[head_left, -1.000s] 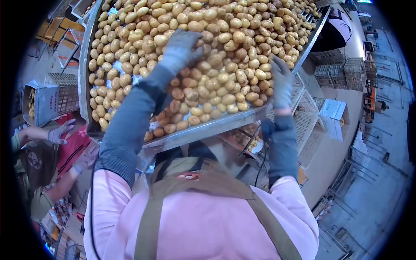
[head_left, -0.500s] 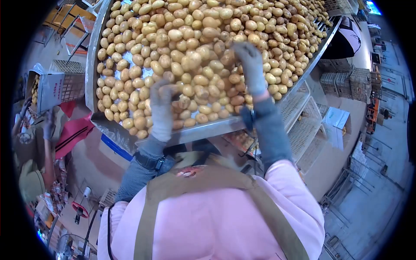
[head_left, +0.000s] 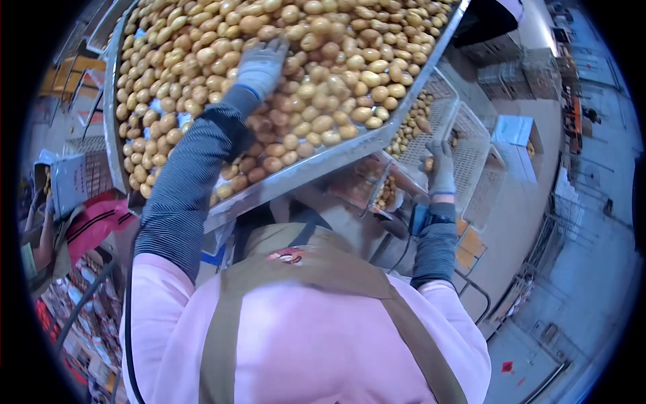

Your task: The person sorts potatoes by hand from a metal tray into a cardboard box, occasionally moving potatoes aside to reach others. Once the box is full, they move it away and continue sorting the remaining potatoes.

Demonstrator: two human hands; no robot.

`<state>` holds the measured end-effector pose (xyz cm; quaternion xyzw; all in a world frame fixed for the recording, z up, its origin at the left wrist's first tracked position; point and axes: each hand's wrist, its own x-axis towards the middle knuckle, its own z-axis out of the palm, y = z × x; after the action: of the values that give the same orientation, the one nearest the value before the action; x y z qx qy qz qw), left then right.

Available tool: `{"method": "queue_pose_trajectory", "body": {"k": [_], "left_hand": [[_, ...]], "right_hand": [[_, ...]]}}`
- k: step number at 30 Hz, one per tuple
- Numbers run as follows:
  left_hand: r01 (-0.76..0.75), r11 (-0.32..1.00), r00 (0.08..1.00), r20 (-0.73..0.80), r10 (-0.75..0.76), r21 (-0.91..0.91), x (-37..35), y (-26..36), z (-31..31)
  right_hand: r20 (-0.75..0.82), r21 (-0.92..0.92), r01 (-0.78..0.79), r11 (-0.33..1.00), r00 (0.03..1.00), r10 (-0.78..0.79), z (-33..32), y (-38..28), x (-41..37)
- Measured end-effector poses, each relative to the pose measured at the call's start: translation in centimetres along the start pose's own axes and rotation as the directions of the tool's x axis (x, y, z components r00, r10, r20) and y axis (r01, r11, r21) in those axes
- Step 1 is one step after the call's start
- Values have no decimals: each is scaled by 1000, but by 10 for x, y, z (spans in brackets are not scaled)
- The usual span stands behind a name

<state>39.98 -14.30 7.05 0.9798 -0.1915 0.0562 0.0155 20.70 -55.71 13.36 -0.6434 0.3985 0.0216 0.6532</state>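
Many round, yellow-brown potato-like items (head_left: pixel 323 123) lie piled in a large metal tray (head_left: pixel 289 176). My left hand (head_left: pixel 261 67), in a pale glove, reaches over the pile with its fingers on the items, spread apart and holding none that I can see. Beyond the tray's right edge, my right hand (head_left: pixel 441 165), gloved too, is closed on a small potato-like item (head_left: pixel 428 163). It is above a plastic crate (head_left: pixel 431 135) that holds more of them.
Another basket of the items (head_left: pixel 385 192) is below the tray's front edge. Stacked grey crates (head_left: pixel 511 77) and a white box (head_left: pixel 515 131) stand at the right. Another person's arm (head_left: pixel 46 236) shows at the far left, near a carton (head_left: pixel 69 182).
My right hand has moved from the pile to the right, out over the crate. My left hand has reached farther forward onto the pile. The view has shifted.
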Motion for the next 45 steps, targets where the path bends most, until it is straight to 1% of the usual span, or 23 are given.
{"method": "queue_pose_trajectory", "body": {"k": [2,5,7,11,13,15,16,17,19,21,22,23,25,27,31,33,35,37,38,39,42,43,45], "left_hand": [[29,999,996,86,-31,25,14,2,3],[10,1000,994,112,-8,-16,10,0,-17],[-55,998,995,81,55,-6,3,-9,-11],[-71,988,992,-114,56,-134,-41,-19,-13],[-88,990,953,-298,53,-107,-68,-41,8],[29,950,917,-369,-148,-310,-98,-39,-1],[74,904,882,-396,-256,-420,-114,-41,-4],[114,846,834,-412,-366,-521,-131,-46,-6],[201,745,707,-432,-559,-636,-174,-54,-16],[277,455,584,-228,-779,-846,-230,-66,-24],[369,369,526,-136,-840,-853,-262,-74,-21],[448,273,457,-45,-888,-852,-290,-78,-19],[506,130,354,68,-933,-852,-335,-69,-13],[453,-52,337,225,-914,-890,-357,-46,-10],[592,122,370,135,-919,-796,-355,-16,-7],[572,137,356,95,-930,-809,-348,-17,-10],[555,31,319,178,-931,-831,-344,-22,-16],[509,-142,266,311,-912,-849,-343,-26,-20],[449,-255,230,386,-893,-857,-344,-26,-22],[491,-214,235,365,-901,-844,-348,-25,-18],[553,-207,209,374,-904,-807,-355,-21,-6],[591,-14,267,213,-940,-806,-356,-18,1],[616,363,406,-114,-907,-699,-356,-13,14]], "right_hand": [[103,-122,116,986,989,-103,-7,25,3],[349,-169,-223,960,897,270,-24,83,-48],[202,127,-269,955,949,240,-34,78,-70],[-124,260,-25,965,991,59,-155,91,25],[-147,-226,300,927,930,-337,-101,47,33],[45,-273,495,825,863,-503,-25,22,46],[217,-464,635,618,757,-616,30,17,40],[341,-284,614,736,782,-521,90,9,28],[475,-471,634,613,768,-428,173,10,21],[544,-705,709,-36,507,-668,233,43,23],[513,-643,753,143,561,-649,256,54,11],[579,-558,829,-24,369,-727,274,72,4],[690,-495,865,-78,337,-640,304,72,-37],[781,-413,850,-327,146,-607,339,67,-47],[759,-182,845,-503,-204,-618,436,23,6],[892,-234,833,-502,-21,-451,466,-5,41],[807,-114,990,-87,41,-589,469,-27,37],[686,-57,995,-85,-23,-727,431,-42,-20],[715,-175,984,-41,98,-692,407,-26,-24],[801,-303,934,191,358,-480,380,-19,-50],[956,-196,934,-298,114,-270,330,67,-59],[958,-274,879,-391,211,-196,329,79,-68],[945,-185,926,-329,75,-320,328,90,-50]]}}
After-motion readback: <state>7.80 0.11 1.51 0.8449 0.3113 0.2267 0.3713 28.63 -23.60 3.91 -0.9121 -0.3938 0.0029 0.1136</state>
